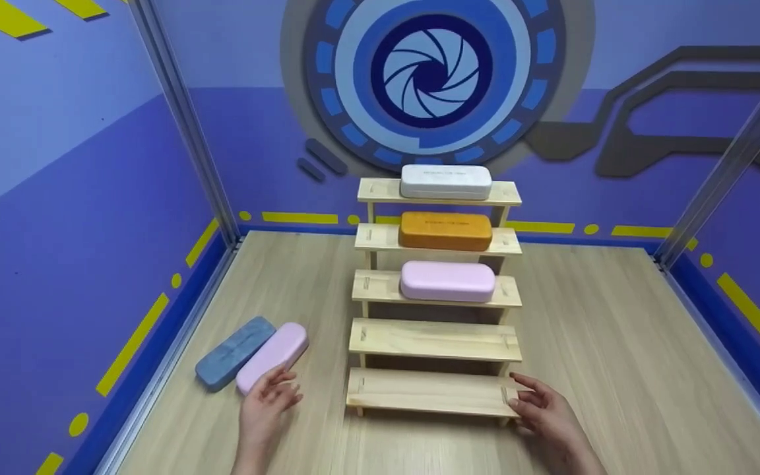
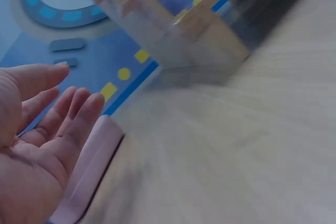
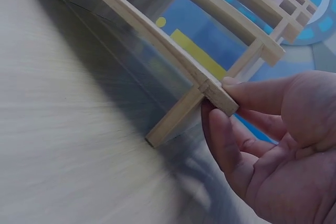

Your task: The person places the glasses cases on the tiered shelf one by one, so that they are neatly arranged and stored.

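A stepped wooden rack (image 1: 433, 392) stands in the middle, with a white glasses case (image 1: 446, 182) on its top step. Below it sit an orange glasses case (image 1: 445, 232) and then a pink one (image 1: 447, 282); the two lowest steps are bare. My right hand (image 1: 551, 419) pinches the right end of the bottom step, thumb above and fingers beneath, as the right wrist view shows. To the left, a blue-grey glasses case (image 1: 235, 354) lies beside a second pink case (image 1: 274, 356). My left hand (image 1: 266, 409), palm up with loosely bent fingers, is at that pink case's near end and holds nothing.
Wood-grain tabletop (image 1: 617, 343) surrounds the rack. Purple-blue printed panels (image 1: 76, 198) close off the left, back and right sides, with metal posts (image 1: 185, 125) at the back corners. The rack's top step is close to the back panel.
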Demonstrator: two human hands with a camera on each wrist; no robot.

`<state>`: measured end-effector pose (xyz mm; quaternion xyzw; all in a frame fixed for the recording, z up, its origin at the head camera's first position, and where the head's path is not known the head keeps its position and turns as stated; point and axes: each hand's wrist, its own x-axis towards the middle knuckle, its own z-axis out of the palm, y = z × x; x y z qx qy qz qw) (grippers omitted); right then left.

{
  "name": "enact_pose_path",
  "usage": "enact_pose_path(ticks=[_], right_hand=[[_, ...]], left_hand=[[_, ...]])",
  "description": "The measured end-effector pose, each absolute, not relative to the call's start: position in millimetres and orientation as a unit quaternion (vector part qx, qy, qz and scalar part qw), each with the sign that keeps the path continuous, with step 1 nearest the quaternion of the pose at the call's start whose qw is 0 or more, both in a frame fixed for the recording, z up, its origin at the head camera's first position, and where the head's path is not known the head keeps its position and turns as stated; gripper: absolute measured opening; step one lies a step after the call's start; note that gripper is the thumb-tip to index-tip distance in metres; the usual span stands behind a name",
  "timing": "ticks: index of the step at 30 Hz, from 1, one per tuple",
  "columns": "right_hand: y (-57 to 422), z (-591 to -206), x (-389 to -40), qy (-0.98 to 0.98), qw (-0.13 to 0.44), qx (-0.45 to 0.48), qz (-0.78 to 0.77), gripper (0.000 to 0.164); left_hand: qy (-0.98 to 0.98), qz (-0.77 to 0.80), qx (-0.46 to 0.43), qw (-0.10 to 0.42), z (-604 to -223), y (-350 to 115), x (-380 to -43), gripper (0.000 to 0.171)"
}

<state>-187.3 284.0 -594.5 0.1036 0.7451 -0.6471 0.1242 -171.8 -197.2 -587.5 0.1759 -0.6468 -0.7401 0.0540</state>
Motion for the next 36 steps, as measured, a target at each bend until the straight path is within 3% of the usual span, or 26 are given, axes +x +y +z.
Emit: enact_pose_path(ticks=[7, 13, 24, 36], right_hand=[[287.9, -593.4, -185.6, 0.729, 0.148, 0.075, -0.664, 0.076], [289.6, -595.1, -185.7, 0.723, 0.154, 0.052, -0.671, 0.077], [290.8, -595.9, -186.9, 0.721, 0.152, 0.037, -0.675, 0.077], [290.3, -595.8, -187.3, 0.712, 0.159, 0.063, -0.681, 0.078]], left_hand=[[-0.690, -0.661, 0.243, 0.169, -583.4, -220.6, -163.5, 0.047], [-0.715, -0.606, 0.262, 0.229, -592.0, -231.2, -160.8, 0.061], [-0.729, -0.612, 0.279, 0.127, -602.9, -242.1, -172.5, 0.090], [-0.788, -0.567, 0.233, 0.058, -612.9, -256.5, -188.0, 0.095]])
